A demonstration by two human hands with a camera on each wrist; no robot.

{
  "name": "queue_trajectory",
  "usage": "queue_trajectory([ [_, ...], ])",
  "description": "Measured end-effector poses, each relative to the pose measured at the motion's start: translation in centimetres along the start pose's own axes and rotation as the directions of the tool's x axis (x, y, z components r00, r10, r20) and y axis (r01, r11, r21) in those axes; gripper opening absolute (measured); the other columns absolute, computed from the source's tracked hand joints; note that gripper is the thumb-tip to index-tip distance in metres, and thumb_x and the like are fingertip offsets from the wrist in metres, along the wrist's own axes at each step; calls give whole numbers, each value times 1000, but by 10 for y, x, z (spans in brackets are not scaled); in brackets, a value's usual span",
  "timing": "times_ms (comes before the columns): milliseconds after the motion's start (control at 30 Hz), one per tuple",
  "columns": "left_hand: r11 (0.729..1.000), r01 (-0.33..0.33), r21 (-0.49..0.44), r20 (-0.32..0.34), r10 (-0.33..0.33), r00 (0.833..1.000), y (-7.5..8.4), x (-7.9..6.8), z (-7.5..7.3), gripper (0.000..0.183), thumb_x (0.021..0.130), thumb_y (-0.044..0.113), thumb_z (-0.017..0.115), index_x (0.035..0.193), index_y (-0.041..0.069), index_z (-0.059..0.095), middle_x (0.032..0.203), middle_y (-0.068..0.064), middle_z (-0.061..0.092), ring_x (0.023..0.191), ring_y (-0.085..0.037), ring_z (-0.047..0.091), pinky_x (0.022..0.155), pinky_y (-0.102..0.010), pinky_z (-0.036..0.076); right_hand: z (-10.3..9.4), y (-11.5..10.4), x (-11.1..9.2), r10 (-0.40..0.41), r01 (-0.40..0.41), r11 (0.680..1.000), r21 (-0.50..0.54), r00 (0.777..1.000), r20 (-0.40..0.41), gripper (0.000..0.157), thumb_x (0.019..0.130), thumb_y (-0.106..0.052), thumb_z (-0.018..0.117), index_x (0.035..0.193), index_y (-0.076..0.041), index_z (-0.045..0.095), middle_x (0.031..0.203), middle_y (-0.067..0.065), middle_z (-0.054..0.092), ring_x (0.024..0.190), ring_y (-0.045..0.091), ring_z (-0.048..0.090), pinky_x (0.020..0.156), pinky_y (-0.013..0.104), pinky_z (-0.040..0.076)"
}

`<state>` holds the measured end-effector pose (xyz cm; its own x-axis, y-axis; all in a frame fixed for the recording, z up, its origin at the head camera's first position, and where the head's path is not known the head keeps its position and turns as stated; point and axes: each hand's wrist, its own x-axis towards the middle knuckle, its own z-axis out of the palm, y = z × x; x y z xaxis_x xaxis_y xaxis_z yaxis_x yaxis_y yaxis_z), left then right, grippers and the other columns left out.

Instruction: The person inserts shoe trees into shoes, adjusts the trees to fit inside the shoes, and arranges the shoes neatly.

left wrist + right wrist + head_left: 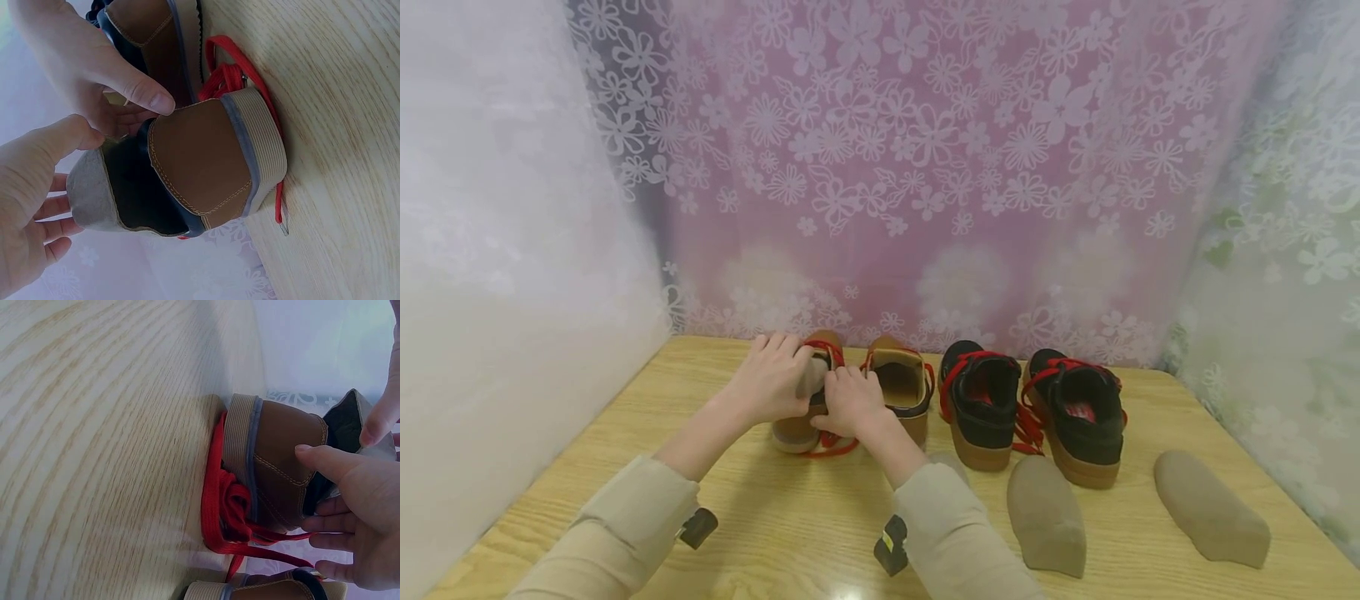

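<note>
A brown shoe (pixel 200 156) with a ribbed pale sole and red laces (pixel 215 506) stands on the table, its heel toward me. My left hand (pixel 772 379) holds a grey moulded shoe insert (pixel 94 194) at the shoe's opening, thumb on one side and fingers on the other. The insert's dark hollow side faces the heel, and its lower end is hidden inside the shoe. With my right hand (pixel 853 400) I grip the shoe's collar; the thumb (pixel 319 456) lies on the outside of the heel. Beside it stands the other brown shoe (pixel 914 427), also red-laced.
Two black shoes with red laces, one nearer (pixel 985 435) and one farther right (pixel 1088 442), stand in the same row. In front lie more grey inserts (pixel 1045 517), one (pixel 1210 508) at the far right. A floral curtain (pixel 925 167) closes off the table's back.
</note>
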<state>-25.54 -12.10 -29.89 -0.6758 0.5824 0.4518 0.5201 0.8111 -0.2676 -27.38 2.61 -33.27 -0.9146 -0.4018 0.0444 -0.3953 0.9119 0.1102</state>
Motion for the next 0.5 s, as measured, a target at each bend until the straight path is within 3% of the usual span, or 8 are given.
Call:
queue_trajectory([
  [500, 998, -43, 43, 38, 41, 998, 1, 6, 4, 56, 66, 35, 79, 106, 1, 61, 102, -13, 56, 95, -30, 51, 81, -41, 39, 0, 1, 0, -4, 4, 1000, -2, 1000, -10, 64, 81, -57, 60, 121, -9, 51, 120, 5, 53, 113, 22, 46, 89, 41, 37],
])
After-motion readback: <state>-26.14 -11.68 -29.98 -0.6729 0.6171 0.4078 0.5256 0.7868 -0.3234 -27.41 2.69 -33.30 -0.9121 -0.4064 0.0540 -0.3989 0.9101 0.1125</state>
